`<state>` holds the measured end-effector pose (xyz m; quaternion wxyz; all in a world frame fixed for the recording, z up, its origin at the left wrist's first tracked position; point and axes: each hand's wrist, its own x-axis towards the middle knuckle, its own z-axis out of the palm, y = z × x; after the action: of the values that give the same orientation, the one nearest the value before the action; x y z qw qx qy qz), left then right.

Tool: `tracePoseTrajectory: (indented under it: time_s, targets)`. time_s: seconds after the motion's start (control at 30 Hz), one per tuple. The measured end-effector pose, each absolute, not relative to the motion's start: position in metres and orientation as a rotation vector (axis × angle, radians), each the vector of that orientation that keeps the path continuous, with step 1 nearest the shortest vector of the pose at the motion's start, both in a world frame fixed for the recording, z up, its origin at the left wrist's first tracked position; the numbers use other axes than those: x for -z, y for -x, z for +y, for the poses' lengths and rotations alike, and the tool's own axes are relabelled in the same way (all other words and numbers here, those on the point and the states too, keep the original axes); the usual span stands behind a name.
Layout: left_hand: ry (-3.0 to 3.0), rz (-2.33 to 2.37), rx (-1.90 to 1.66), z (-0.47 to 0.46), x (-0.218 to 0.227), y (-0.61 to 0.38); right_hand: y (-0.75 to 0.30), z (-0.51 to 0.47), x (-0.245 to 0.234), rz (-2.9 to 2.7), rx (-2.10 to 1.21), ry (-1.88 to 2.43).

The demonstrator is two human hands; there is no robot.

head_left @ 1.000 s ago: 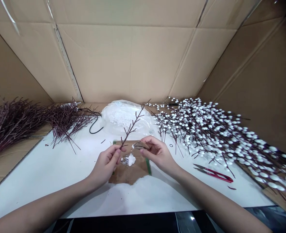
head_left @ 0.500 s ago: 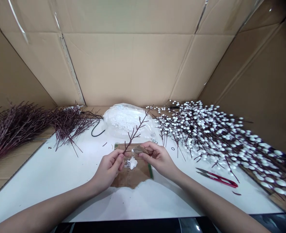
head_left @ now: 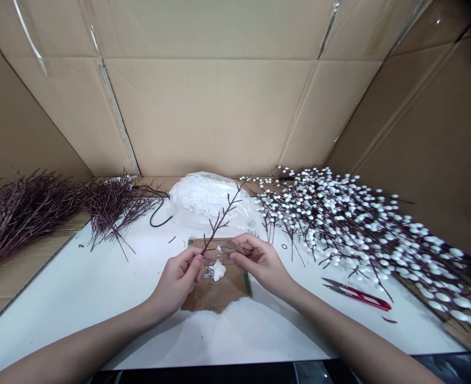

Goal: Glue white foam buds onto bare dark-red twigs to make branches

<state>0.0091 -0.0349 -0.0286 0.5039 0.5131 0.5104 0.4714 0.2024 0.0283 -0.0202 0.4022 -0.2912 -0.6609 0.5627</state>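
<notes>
My left hand (head_left: 183, 273) is closed on the lower end of a brown artificial twig (head_left: 220, 220), which tilts up and to the right. Between thumb and fingers of my right hand (head_left: 259, 261) is a small brown piece of cardboard (head_left: 232, 247), with white paste on its left tip. That tip is close to the twig's lower part; whether they touch I cannot tell. Below both hands lies a flat cardboard sheet (head_left: 223, 293) with a blob of white paste (head_left: 219, 271) on it.
Bare brown twigs lie in bundles (head_left: 31, 210) (head_left: 113, 208) at the left. A clear bag of white beads (head_left: 207, 200) stands at the back. Twigs with white buds (head_left: 339, 218) cover the right side, with red thread snips (head_left: 357, 294) in front. Cardboard walls (head_left: 219, 106) enclose the table.
The cardboard piece has drawn back very slightly from the twig. Both hands keep their grips and otherwise hardly move.
</notes>
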Motion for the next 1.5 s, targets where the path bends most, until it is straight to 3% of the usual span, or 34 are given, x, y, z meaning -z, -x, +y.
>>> tracePoseTrajectory:
  time_s: [1.5]
  targets:
    - [-1.198,1.232,-1.107,-0.032,0.027,-0.0105,-0.2036,0.0273,0.0152,-1.707,-1.271,0.727]
